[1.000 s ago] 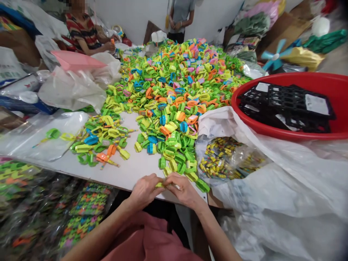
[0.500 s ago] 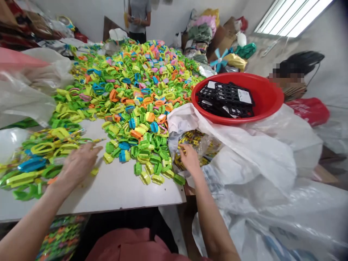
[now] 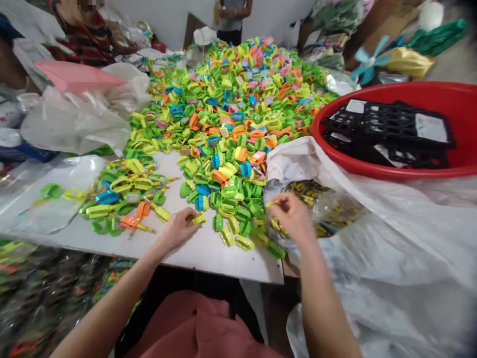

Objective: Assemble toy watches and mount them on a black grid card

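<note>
My left hand (image 3: 180, 231) is closed on a small yellow toy watch (image 3: 199, 219), low over the white table, left of the big pile. My right hand (image 3: 296, 219) pinches a thin yellow pencil-like stick (image 3: 273, 203) at the mouth of a white sack (image 3: 294, 154). Inside that sack lie many yellow-and-dark sticks (image 3: 307, 191), partly covered by clear plastic. A large heap of green, yellow, blue, orange and pink toy watches (image 3: 223, 109) covers the table. To the left of my left hand is a smaller group of watches (image 3: 130, 186), some with yellow sticks attached.
A red basin (image 3: 380, 171) holding black plastic frames (image 3: 395, 129) stands at the right. Clear plastic bags (image 3: 74, 124) and a pink tray (image 3: 80, 77) lie on the left. Two people are at the far side. The table's front edge (image 3: 223, 272) runs before my body.
My left hand has left the smaller group, moved right and closed on a yellow toy watch. My right hand stays at the sack, now pinching a stick. The view has swung left.
</note>
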The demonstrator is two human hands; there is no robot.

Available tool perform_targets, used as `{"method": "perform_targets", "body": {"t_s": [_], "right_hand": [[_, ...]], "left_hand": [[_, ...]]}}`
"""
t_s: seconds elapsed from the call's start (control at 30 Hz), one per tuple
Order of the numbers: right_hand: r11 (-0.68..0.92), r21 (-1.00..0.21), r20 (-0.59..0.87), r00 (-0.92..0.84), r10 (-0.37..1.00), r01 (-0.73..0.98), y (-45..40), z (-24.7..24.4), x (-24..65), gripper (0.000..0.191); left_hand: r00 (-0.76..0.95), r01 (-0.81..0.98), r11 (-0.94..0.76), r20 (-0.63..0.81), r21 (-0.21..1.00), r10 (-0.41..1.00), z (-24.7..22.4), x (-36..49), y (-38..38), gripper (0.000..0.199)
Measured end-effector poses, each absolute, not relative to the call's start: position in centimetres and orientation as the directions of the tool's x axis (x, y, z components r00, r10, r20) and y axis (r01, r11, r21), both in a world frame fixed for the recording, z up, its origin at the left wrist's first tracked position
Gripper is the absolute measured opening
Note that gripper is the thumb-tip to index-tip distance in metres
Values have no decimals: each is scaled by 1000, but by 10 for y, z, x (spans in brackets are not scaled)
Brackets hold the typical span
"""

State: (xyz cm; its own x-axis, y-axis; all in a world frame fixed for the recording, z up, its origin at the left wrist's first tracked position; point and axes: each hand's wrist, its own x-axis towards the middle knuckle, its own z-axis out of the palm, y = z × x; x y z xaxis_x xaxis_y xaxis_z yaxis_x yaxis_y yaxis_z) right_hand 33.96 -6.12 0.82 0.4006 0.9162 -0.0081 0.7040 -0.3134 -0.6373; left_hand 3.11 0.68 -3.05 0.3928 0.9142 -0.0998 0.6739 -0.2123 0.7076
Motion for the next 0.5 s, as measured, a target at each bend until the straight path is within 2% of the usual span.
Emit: {"method": "perform_targets", "body": {"t_s": [0.03,0.07,0.13,0.2,0.3,0.5], "right_hand": [[-173,-772,-2,270,963,611,-69,6,317,19],[-70,-855,4,143,990,513,-74,2,294,20],[-14,-917,14,65,998,400,-79,-11,256,13],[-26,-943,1,82,997,331,-80,-23,235,7],[-43,-961,-24,73,997,275,-80,-32,231,8],[-76,-956,-63,52,997,282,-84,-37,238,13]], "left_hand": [[388,624,-175,-107,761,916,-33,37,-1,29],[392,584,-150,-115,798,913,-35,43,-8,32],[423,525,-124,-131,842,897,-33,51,-18,35],[468,478,-127,-130,869,874,-29,55,-25,33],[522,439,-180,-87,880,849,-24,54,-30,27],[554,543,-314,-52,779,831,-24,56,-38,23]]}}
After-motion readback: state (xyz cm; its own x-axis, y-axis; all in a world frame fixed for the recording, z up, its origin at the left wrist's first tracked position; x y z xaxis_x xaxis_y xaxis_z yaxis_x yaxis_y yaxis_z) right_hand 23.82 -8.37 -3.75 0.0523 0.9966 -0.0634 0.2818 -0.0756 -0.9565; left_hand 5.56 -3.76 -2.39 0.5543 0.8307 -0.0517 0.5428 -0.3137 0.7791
